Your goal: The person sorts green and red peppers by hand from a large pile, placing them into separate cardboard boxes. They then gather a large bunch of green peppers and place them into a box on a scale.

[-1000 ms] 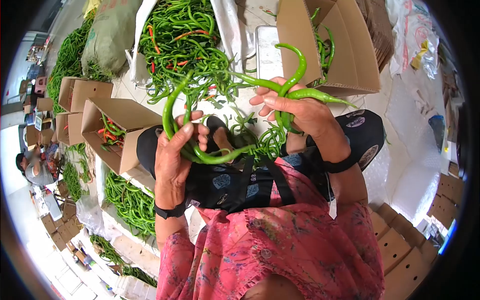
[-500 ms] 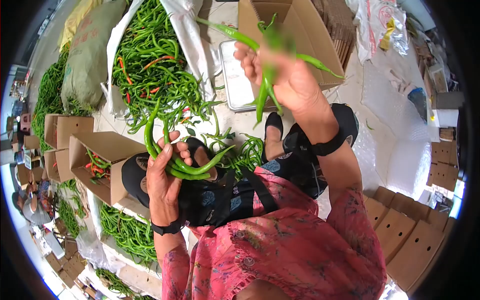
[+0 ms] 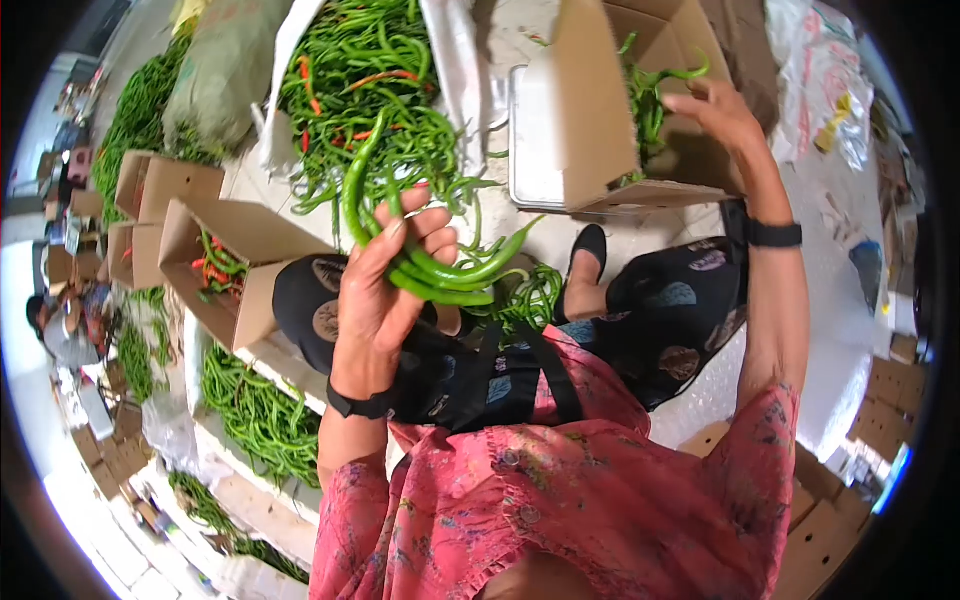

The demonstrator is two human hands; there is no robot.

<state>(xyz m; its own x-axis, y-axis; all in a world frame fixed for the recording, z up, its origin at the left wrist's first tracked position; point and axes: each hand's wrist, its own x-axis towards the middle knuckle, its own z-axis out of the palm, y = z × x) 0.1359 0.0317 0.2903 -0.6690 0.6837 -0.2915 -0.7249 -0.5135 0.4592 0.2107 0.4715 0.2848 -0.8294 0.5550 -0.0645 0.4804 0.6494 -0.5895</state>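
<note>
Several long green chili peppers are gripped in my left hand, its fingers curled around their middles above my lap. One pepper curves upward past my thumb; others bend out to the right. My right hand is at the right side of an open cardboard box, its fingers apart and nothing held in them. Just left of those fingertips, green chili peppers lie inside the box, some poking up near its rim. A white-topped scale or tray is partly covered by the box.
An open white sack spills green peppers with a few red ones. Loose peppers lie on the floor between my feet. At left stands a box with red and green peppers. A person is at far left.
My right hand has moved right and let go of its peppers, which now lie in the box. My left hand still grips its peppers. The view has shifted, moving the scene rightward.
</note>
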